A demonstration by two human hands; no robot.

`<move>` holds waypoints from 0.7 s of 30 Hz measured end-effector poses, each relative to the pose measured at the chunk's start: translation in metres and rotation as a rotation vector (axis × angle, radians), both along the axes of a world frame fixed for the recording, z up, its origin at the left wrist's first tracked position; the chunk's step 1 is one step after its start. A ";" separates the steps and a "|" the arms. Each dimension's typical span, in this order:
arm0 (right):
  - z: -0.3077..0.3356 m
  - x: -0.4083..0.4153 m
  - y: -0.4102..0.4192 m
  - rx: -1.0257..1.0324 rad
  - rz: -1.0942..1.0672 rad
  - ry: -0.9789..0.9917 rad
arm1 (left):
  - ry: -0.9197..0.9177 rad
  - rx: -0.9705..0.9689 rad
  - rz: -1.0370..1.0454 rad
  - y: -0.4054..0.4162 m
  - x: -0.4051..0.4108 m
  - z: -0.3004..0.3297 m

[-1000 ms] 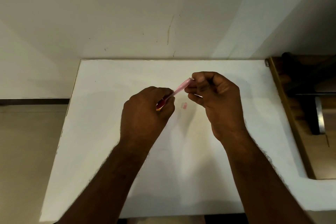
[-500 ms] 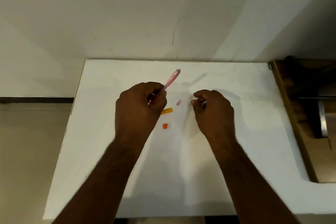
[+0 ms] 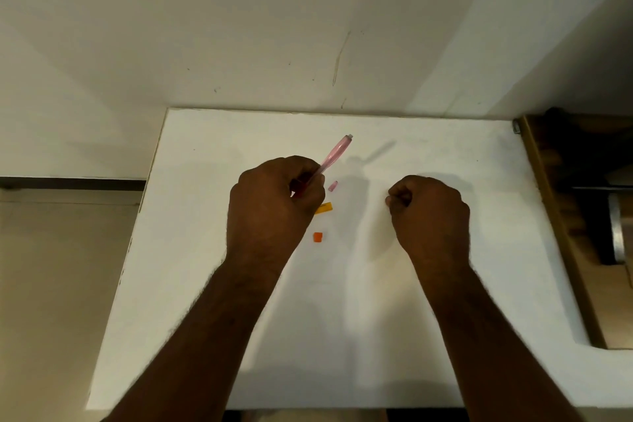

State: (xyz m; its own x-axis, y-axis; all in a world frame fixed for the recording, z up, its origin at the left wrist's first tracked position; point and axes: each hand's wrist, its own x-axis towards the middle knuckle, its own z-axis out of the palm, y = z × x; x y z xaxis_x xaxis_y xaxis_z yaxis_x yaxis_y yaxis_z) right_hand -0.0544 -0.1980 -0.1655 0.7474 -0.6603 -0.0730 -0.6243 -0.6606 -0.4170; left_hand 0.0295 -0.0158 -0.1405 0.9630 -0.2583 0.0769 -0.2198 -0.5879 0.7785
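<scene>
Three loose bits lay on the white table (image 3: 239,319) between the hands. A small pink sleeve (image 3: 333,186) sat at 12 o'clock of the group, a yellow strip (image 3: 325,208) in the middle and an orange chip (image 3: 318,237) at 6 o'clock.

- **Left hand:** The left hand (image 3: 274,205) was closed round the lower end of the pink pen (image 3: 337,151). The barrel rose out of the fist toward 1 o'clock, its grey tip clear of the table.
- **Yellow strip:** It lay right against the left knuckles, at their 3 o'clock.
- **Right hand:** The right hand (image 3: 431,212) sat well apart at 3 o'clock of the pen, fingers curled in, thumb side toward 9 o'clock. I could not tell whether it pinched anything.

Judgement: the pen looked to be in pieces, with its parts being handled one at a time.

To do this well:
- The left grip should hold the barrel steady at that tilt, so nothing slides out of the hidden end.
- The right hand should come in from 3 o'clock and take one bit only, with fingertip and thumb.
- The pink sleeve looked light and round, so it would likely roll if nudged. It should be pinched from above, not swept.
- Any part going into the barrel should be lined up along its axis and eased in, not forced.
- The other bits were best left grouped mid-table, away from the 9 o'clock edge.
</scene>
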 end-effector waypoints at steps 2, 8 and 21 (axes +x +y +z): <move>0.000 0.001 0.000 0.094 -0.028 -0.041 | 0.001 0.005 -0.020 0.000 -0.001 0.000; 0.023 0.007 0.001 1.071 -0.218 -0.566 | 0.016 0.015 -0.081 -0.002 -0.004 -0.001; 0.034 0.008 0.008 1.138 -0.164 -0.658 | -0.002 0.065 -0.203 -0.003 -0.008 -0.007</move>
